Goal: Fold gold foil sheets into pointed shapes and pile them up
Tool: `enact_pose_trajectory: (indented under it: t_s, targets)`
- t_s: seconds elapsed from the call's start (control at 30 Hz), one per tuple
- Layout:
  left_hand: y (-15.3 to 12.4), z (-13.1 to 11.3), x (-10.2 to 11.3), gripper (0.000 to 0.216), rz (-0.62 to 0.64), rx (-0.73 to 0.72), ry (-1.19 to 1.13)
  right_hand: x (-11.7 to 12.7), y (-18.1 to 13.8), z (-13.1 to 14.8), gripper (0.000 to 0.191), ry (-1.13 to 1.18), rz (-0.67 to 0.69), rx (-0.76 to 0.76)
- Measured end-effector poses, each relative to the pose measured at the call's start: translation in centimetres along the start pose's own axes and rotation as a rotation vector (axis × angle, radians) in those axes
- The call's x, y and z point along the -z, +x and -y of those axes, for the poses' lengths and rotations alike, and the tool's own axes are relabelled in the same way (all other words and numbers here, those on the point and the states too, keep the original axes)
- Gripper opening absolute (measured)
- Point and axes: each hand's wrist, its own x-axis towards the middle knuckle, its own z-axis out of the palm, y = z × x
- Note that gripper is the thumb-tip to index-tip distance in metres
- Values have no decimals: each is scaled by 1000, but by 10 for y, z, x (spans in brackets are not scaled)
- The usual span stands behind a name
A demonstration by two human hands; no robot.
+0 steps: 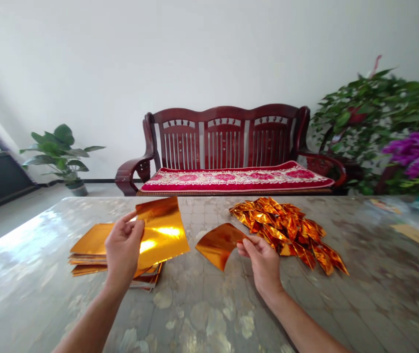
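Observation:
My left hand [126, 245] pinches the left edge of a flat, shiny gold foil sheet [163, 233], raised above the table. Beneath and to the left of it lies a stack of gold foil sheets [89, 242], partly hidden by that hand. In my right hand [262, 262] is a second foil sheet [218, 242], gripped at its right corner between thumb and fingers and slightly curved. The two sheets are apart. Just beyond my right hand rests a heap of folded, pointed gold foil pieces [286, 225].
A patterned, glossy table [202, 314] spans the foreground. Behind it stands a dark red wooden bench [224, 132] with a red floral cover [231, 180]. Clear plastic and cardboard [417, 235] lie at the right edge. Potted plants [65, 152] flank the bench.

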Motion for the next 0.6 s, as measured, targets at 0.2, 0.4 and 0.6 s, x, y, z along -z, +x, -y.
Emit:
enact_pose_trajectory:
  t_s: [0.2, 0.4, 0.6]
  targets:
    - [40, 5, 29, 58, 24, 65, 88, 0, -1, -1, 31, -14, 86, 95]
    - [61, 48, 49, 39, 390, -7, 977, 1, -10, 2, 22, -143, 171, 329]
    - [35, 17, 36, 51, 320, -304, 1383, 7, -11, -5, 15, -313, 223, 511]
